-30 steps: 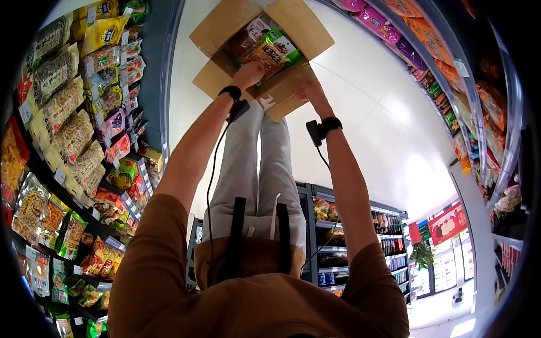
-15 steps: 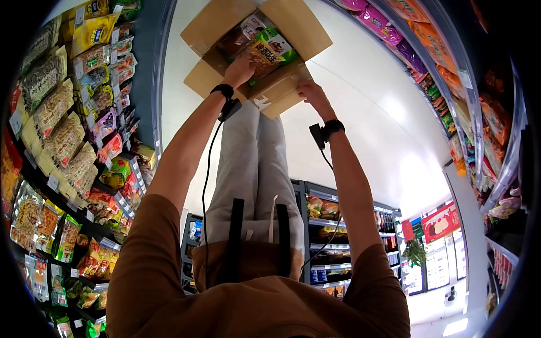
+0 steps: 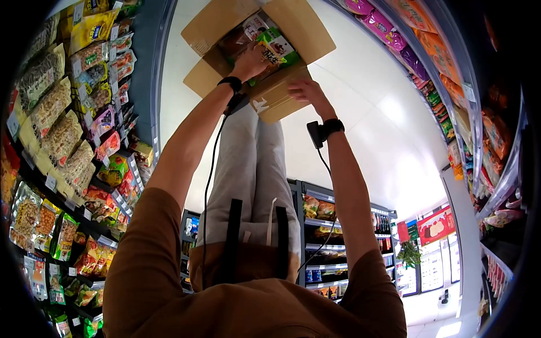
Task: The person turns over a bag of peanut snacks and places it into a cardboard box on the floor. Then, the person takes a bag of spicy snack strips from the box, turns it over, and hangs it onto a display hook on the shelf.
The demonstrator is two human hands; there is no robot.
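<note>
A cardboard box (image 3: 313,31) with its flaps folded out stands on the floor at the top of the view. Inside lies a green and yellow snack bag (image 3: 277,40), partly covered by my left hand (image 3: 251,63). That hand reaches in over the near flap, its fingers spread across the bag. Beside the bag are a brownish pack (image 3: 234,44) and a white-and-red label (image 3: 253,25). My right hand (image 3: 309,94) is at the right edge of the near flap (image 3: 276,98), fingers stretched out over the cardboard; whether they touch it is unclear.
Shelves of bagged nuts and snacks (image 3: 59,135) line the left side. Another shelf with orange and purple packs (image 3: 434,53) curves along the right. Behind me stand more shelves (image 3: 327,248). Black cables (image 3: 211,163) run from both wrists.
My left hand has moved further into the box, over the snack bag. My right hand has loosened from the flap edge and shifted slightly left, fingers extended.
</note>
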